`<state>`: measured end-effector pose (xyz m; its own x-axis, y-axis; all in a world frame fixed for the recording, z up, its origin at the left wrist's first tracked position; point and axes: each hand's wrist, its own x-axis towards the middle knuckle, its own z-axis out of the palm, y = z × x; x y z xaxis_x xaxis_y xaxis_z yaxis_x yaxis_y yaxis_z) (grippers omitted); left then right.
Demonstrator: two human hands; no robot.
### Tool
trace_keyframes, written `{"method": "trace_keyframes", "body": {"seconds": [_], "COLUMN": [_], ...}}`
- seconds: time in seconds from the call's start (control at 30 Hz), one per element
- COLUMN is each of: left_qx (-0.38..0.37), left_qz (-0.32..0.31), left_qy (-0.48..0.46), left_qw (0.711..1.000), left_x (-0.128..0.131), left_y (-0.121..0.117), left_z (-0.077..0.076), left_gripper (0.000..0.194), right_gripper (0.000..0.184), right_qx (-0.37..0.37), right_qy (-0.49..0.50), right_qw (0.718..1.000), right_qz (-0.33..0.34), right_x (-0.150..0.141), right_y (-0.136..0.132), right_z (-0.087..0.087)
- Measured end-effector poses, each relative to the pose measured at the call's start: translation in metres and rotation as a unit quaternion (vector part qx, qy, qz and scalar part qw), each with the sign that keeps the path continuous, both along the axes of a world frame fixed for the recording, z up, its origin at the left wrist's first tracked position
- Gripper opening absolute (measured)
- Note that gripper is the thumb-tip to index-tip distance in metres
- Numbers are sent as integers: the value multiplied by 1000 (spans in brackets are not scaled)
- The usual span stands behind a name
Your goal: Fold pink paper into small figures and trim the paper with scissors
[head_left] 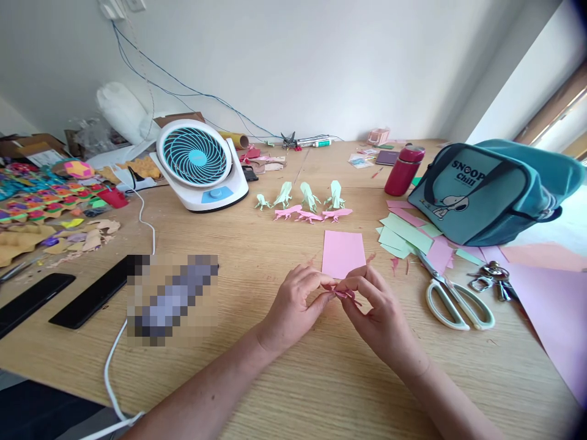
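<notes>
Pale wall point(293, 73) rises behind a wood-grained tabletop point(238, 379), with thin blue cables point(183, 93) strung across its lower part. Near the front edge, the left hand point(300, 296) and the right hand point(373, 299) meet over a small folded pink paper piece point(345, 294), each pinching it between thumb and fingers (its exact shape is partly hidden by the fingertips). Just beyond them, a pink paper square point(343, 250) lies flat, its near edge close to the fingers.

Farther back, four light green paper figures point(310, 197) stand in a row, the leftmost smaller than the others, and three pink paper figures point(310, 217) sit just in front of them. To the left, a white fan point(197, 157) with blue blades tilts upward; nearer, a pixelated patch point(177, 299) covers something beside a flat black object point(98, 296).

On the right, a red bottle point(403, 171) stands next to a teal bag point(468, 189). Green and pink paper scraps point(408, 235) spread in front of the bag, and the scissors point(444, 282) lie with their blades reaching onto them. Beside the scissors rests a bunch of keys point(493, 278), near a large pink sheet point(550, 305).
</notes>
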<state>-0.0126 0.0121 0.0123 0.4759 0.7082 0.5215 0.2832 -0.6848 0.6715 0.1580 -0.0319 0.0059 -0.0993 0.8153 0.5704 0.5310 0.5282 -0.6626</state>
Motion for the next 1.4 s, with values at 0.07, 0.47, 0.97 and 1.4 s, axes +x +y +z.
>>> {"method": "trace_keyframes", "body": {"seconds": [0.07,0.47,0.97,1.4], "left_qx": [-2,-157,-345,-478], "left_qz": [-2,34,52,153], "left_qy": [14,-50,-237,-378], "left_qw": [1000,986,907,778], "left_x": [0,4,-1,-11], "left_y": [1,0,18,35], "left_z": [0,-5,-7,-19], "left_gripper": [14,9,26,40], "right_gripper": [19,24,17,10], "right_qx": [6,0,-30,-56], "right_qy": [-18,21,72,44], "right_qw": [1000,1000,994,995], "right_qz": [0,-10,-72,-71], "right_x": [0,-2,5,7], "right_y": [0,-2,4,6], "right_z": [0,2,-6,-13]}}
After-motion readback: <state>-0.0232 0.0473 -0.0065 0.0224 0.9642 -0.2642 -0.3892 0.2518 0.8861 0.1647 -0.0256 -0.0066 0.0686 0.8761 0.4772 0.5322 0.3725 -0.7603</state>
